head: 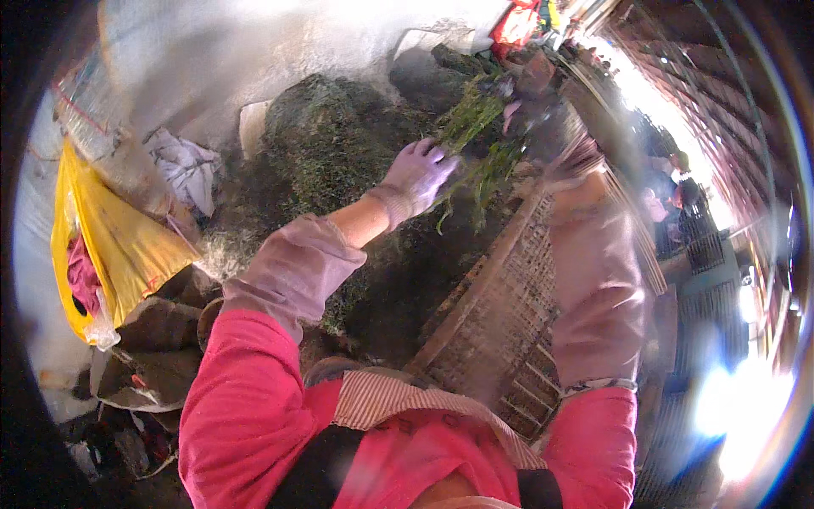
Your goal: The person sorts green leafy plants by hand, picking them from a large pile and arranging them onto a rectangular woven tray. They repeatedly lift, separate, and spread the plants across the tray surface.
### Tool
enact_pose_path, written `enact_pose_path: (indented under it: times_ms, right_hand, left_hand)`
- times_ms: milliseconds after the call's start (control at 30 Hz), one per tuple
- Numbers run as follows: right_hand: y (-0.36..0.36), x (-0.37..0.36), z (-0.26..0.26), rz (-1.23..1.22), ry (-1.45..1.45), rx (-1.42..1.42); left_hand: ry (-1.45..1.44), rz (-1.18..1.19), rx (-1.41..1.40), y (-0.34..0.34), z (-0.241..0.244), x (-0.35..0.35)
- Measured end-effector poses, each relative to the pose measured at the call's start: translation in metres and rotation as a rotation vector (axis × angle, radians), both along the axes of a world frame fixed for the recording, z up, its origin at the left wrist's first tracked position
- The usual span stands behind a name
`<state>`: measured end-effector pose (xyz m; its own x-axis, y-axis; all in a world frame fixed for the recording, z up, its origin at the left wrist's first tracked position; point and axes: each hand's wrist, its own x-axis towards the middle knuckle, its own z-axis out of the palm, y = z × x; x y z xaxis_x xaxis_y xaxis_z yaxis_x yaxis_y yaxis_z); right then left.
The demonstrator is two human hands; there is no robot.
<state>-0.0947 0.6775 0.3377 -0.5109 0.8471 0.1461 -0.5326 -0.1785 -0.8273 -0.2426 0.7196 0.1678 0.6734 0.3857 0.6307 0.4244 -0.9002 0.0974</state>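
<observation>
My left hand (pixel 420 181), in a pale knit glove, reaches forward with its fingers curled at the near end of a bunch of green leafy strands (pixel 474 118). The strands slant away to the upper right and some hang loose below the hand. My right hand (pixel 559 146) is blurred at the far side of the bunch, past the end of a brown sleeve cover (pixel 591 267); its fingers do not show clearly. A large heap of dark green plant matter (pixel 324 140) lies beyond my left forearm.
A slatted wooden rack (pixel 489 324) runs under my right arm. At left hangs a yellow plastic bag (pixel 121 248) with cloth inside, near a crumpled white sheet (pixel 184 165). A pale wall (pixel 254 44) stands beyond the heap. Red bags (pixel 518 28) are at the top.
</observation>
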Motion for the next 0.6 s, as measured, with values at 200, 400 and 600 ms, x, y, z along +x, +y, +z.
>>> enact_pose_path:
  times_ms: [200, 400, 600]
  right_hand:
    - [-0.021, 0.041, 0.013, -0.470, -0.623, 0.304]
    - [-0.042, 0.024, 0.048, -0.841, -0.367, -0.008]
    - [-0.050, 0.068, 0.047, -0.501, -0.345, 0.133]
  left_hand:
    - [-0.188, -0.200, -0.038, -0.018, -0.068, 0.013]
    - [0.188, -0.158, -0.310, -0.032, -0.138, -0.002]
    - [1.054, -0.233, -0.254, -0.041, -0.087, 0.014]
